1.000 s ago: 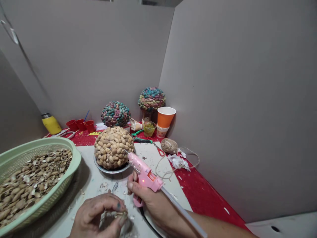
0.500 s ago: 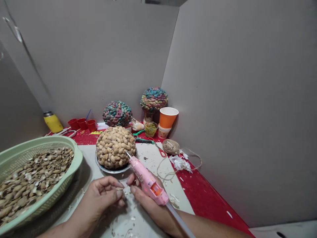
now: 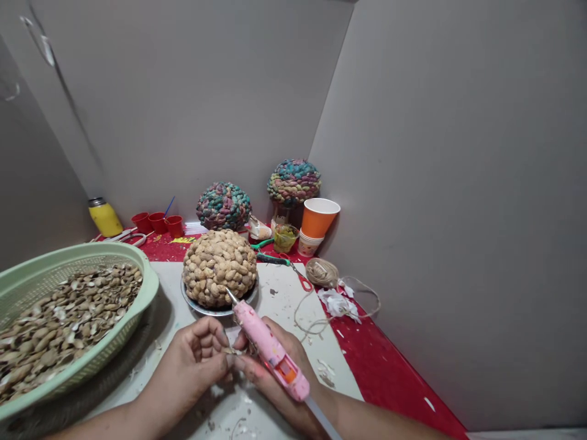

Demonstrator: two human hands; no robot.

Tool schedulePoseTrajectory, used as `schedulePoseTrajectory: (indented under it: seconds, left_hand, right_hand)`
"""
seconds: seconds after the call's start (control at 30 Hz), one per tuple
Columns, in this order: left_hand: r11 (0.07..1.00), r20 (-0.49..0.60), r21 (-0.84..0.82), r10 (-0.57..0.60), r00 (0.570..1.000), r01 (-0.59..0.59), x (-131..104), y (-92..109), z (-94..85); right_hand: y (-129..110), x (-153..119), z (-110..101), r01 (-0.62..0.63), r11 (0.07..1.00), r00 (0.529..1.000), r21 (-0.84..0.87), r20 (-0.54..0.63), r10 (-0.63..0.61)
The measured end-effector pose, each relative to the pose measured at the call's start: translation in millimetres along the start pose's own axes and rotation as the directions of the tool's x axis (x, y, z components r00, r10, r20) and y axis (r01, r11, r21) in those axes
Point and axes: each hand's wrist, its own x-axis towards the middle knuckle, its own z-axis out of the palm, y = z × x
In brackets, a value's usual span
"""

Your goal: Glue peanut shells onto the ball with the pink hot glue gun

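Note:
A pink hot glue gun (image 3: 270, 351) rests in my right hand (image 3: 287, 360), its metal nozzle pointing up and away towards the peanut-shell dome (image 3: 220, 269). A clear glue stick sticks out of its rear. Pinched in the fingertips of my left hand (image 3: 192, 360) is a small peanut shell (image 3: 230, 351). The thumb and finger of my right hand meet the same shell from the other side. The dome, covered in plain tan shells, sits on a shallow metal plate (image 3: 202, 309) just beyond both hands.
At left stands a green basket (image 3: 149, 284) full of peanut shells. Behind are two painted domes (image 3: 224, 206), red cups (image 3: 174, 226), a yellow bottle (image 3: 104, 219) and an orange paper cup (image 3: 318, 219). Twine (image 3: 321, 272), scissors (image 3: 302, 280) and crumpled white scraps (image 3: 339, 304) lie at right.
My hands have come together, and the right fingertips now touch the shell held by the left. The glue gun has tipped slightly, and the view has shifted a little left.

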Motion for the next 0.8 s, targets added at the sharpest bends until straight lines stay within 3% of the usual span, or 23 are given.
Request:
schedulePoseTrajectory:
  seconds: [0.17,0.4,0.8]
  left_hand:
    - [0.999,0.058,-0.004,0.04,0.998,-0.04,-4.7,-0.1,-0.9]
    - [0.997,-0.052,-0.075,0.009,0.999,-0.013,-6.0,5.2,1.2]
    - [0.995,-0.079,-0.096,0.021,0.997,-0.029,-7.7,0.2,1.4]
  right_hand:
    - [0.2,3.2,-1.6,0.004,0.999,1.0,0.045,-0.031,-0.002]
    - [-3.5,5.2,0.4,-0.025,0.99,0.995,0.136,-0.089,0.037]
    - [0.7,2.5,2.5,-0.024,0.98,0.999,0.198,-0.043,0.033]
